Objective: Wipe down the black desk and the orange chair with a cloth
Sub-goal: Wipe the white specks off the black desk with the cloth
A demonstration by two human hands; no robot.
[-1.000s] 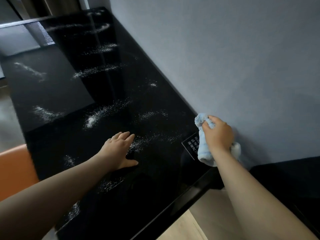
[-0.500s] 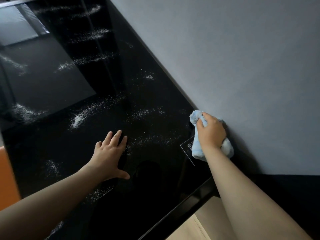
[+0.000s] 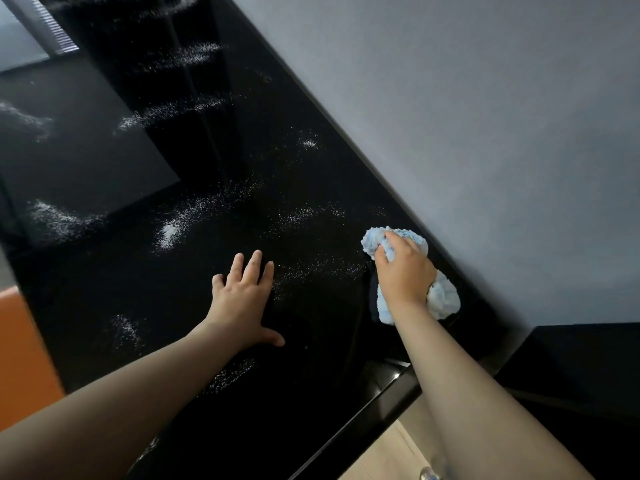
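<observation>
**A:** What is shown in the head view?

**B:** A blue cloth (image 3: 445, 299) is gripped in a bunch by the right hand (image 3: 403, 271). It is pressed onto the black desk (image 3: 311, 375) at the back edge, just beside the grey wall (image 3: 485, 133). The left hand (image 3: 242, 299) is laid flat on the desk with fingers spread, and nothing is held in it.

**A:** How is the cloth expected to handle?

**B:** It is judged soft, light and fluffy, and easily crushed into a wad. It is best held by the bunched middle, so that a broad face is left against the top. The top looks hard and glossy, so little drag is expected.

**A:** Are any containers seen?

**B:** None is seen. Streaks of white powder (image 3: 169, 233) are scattered over the desk, most of them not yet wiped. A part of the orange chair (image 3: 24, 358) is seen at the left edge, touched by neither hand.
</observation>
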